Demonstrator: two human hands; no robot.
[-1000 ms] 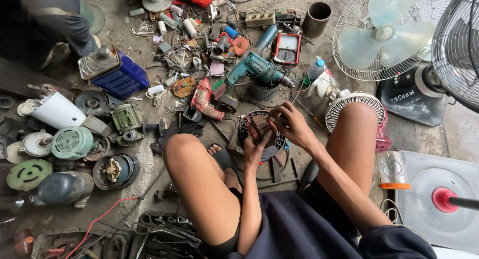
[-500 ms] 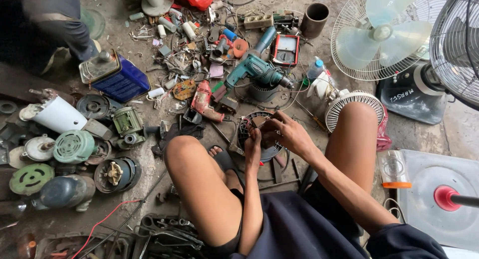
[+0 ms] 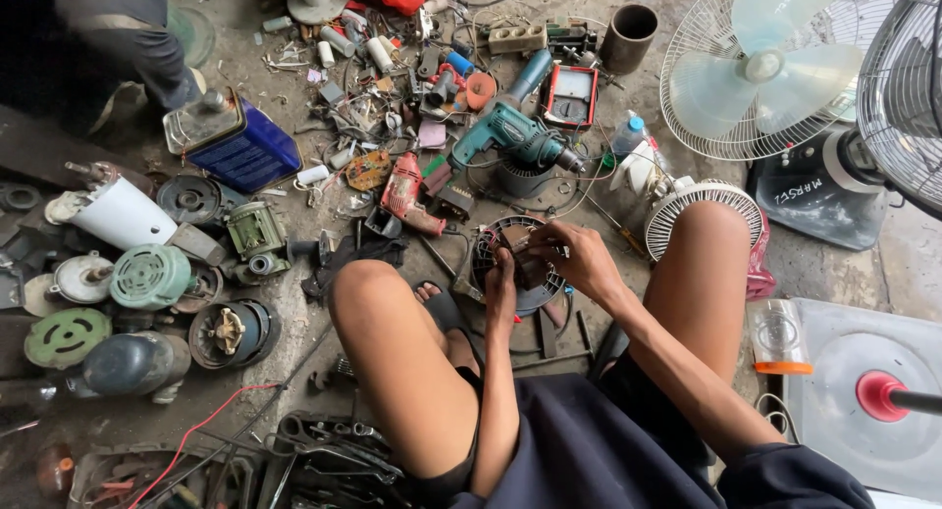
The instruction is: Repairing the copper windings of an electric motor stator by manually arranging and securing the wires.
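On the concrete floor between the seated person's bare knees, both hands work on a round dark fan motor housing (image 3: 510,264). The left hand (image 3: 502,279) curls its fingers closed over the housing's near edge, and the right hand (image 3: 579,257) pinches the brownish part at its centre from the far side; the two hands nearly touch. Just beyond the housing lie a teal power drill (image 3: 515,138) and, to its left, a red power drill (image 3: 404,192). A small white fan guard (image 3: 702,203) rests just beside the right knee, with a large pale-bladed standing fan (image 3: 760,63) farther out. Well to the left sit a blue metal can (image 3: 240,148), a white cylinder (image 3: 123,215) and several green motor housings (image 3: 149,276). Another person's dark trouser leg (image 3: 128,28) shows at the top left corner.
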